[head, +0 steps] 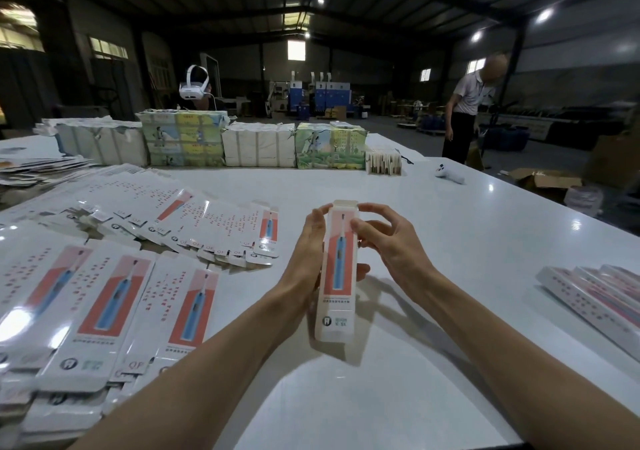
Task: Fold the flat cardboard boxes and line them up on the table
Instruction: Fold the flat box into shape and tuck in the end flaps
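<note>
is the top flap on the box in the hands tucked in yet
Open: the flap stands up above the long white toothbrush-printed cardboard box.

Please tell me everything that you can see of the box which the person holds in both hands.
The box is long and narrow, of glossy white cardboard, printed with a blue toothbrush on a red panel and a tooth logo towards its near end. It is already folded into shape, and the flap at its far end stands open. It is held above the table, pointing away from the person. The left hand grips its left side; the right hand pinches its far end.
</note>
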